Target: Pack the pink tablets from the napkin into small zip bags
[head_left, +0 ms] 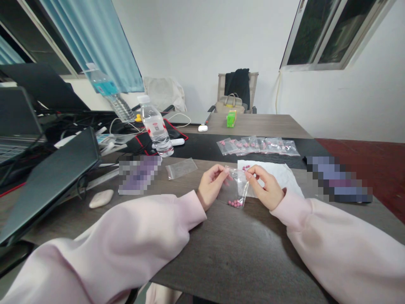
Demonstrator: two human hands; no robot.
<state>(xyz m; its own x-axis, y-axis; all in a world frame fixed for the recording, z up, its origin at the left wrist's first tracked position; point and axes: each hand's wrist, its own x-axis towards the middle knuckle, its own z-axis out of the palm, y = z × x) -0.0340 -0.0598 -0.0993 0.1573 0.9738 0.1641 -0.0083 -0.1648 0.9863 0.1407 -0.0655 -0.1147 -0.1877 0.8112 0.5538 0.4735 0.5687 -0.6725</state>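
Between my two hands hangs a small clear plastic bag (236, 190) with several round pink beads (236, 203) gathered at its bottom. My left hand (211, 185) pinches the upper left edge of the bag. The upper right edge is pinched by my right hand (264, 185). Behind the bag and partly under my right hand lies a white sheet of paper (284, 175), with a few more pink beads (246, 167) on it. An unfilled clear bag (182, 169) lies flat to the left of my left hand.
A row of filled clear bags (259, 145) lies beyond the paper. Water bottles (156, 128) stand at left, near a dark laptop (53, 181) and a pale computer mouse (101, 198). A green box (231, 119) sits farther back. Blurred flat objects lie on both sides.
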